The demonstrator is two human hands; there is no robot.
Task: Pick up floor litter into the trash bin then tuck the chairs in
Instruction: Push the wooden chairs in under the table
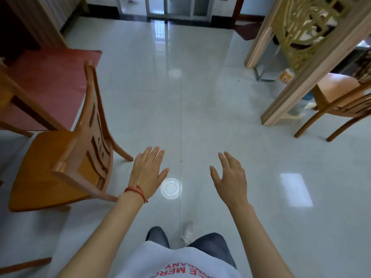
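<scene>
My left hand [148, 171] and my right hand [230, 177] are both stretched out over the pale tiled floor, fingers apart and holding nothing. A wooden chair [60, 157] stands just left of my left hand, its back towards me, pulled away from the red-topped table [48, 87]. A second wooden chair [337, 103] stands at the far right beside a carved wooden screen [305, 49]. No trash bin shows in the head view. The round white shape on the floor between my hands looks like a reflected ceiling light.
A white shoe [187, 233] and my dark trousers show at the bottom. A white container [281, 85] sits on the floor behind the screen. Glass sliding doors [178, 7] close the far end of the room. Glossy floor stretches ahead.
</scene>
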